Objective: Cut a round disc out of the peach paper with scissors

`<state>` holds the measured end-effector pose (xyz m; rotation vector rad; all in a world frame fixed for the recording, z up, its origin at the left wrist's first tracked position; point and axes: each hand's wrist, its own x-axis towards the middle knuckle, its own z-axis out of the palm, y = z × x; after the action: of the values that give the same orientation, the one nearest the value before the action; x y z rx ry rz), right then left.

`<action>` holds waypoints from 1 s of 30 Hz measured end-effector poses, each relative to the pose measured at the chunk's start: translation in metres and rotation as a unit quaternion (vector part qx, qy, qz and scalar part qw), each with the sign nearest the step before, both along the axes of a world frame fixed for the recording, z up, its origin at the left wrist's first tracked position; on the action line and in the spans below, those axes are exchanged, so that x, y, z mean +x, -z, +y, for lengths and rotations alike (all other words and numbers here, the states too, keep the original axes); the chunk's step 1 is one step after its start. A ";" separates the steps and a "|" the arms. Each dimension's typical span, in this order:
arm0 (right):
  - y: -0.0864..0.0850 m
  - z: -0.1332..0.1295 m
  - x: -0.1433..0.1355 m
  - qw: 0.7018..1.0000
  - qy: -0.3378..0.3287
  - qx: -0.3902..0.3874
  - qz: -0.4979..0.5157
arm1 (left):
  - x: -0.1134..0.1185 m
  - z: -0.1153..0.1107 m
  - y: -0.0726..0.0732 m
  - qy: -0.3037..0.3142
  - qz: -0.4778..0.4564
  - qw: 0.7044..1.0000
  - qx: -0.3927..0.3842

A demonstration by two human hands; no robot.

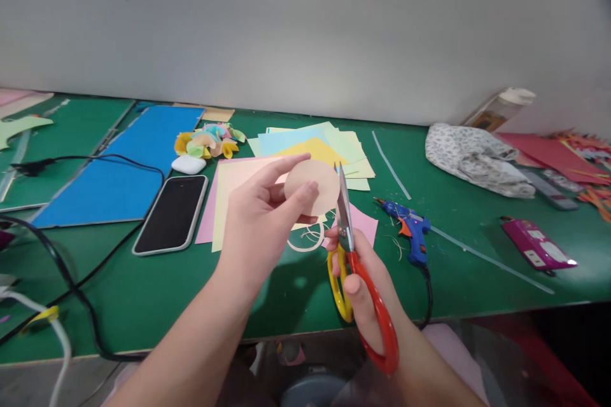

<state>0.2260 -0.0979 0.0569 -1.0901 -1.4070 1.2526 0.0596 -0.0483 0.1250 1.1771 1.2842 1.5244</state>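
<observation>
Between thumb and fingers, my left hand (260,213) pinches a pale peach paper circle (321,178), held up above the table. My right hand (370,273) grips scissors (344,216) with one red and one yellow handle, its thumb through the red loop. The blades point away from me and stand slightly apart at the circle's right edge. Below the hands lie thin curled paper trimmings (305,247) and a pink sheet (363,224). Whether the blades touch the paper, I cannot tell.
Stacked coloured paper (353,146) lies behind the hands. A phone (172,213), a blue board (128,165) and paper flowers (210,142) are to the left. On the right are a blue glue gun (410,226), a purple power strip (537,245) and a patterned cloth (470,156).
</observation>
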 end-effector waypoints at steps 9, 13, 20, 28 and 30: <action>0.002 0.002 0.001 1.000 -0.008 0.005 -0.015 | -0.001 0.001 -0.001 -0.021 -0.001 1.000 -0.003; 0.000 0.002 0.000 1.000 -0.003 0.004 -0.027 | -0.001 0.000 -0.002 -0.024 -0.002 1.000 -0.009; 0.002 0.001 0.000 1.000 -0.004 0.000 -0.029 | -0.002 0.000 -0.002 -0.032 0.000 0.999 -0.007; 0.002 0.002 0.000 0.999 -0.005 0.002 -0.040 | -0.002 0.001 -0.003 -0.044 0.002 0.999 0.002; 0.002 0.001 0.001 0.999 -0.002 0.002 -0.043 | -0.002 0.001 -0.003 -0.047 0.000 0.999 0.003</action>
<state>0.2265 -0.0967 0.0544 -1.1516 -1.4768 1.2179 0.0576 -0.0470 0.1281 1.1342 1.3514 1.5975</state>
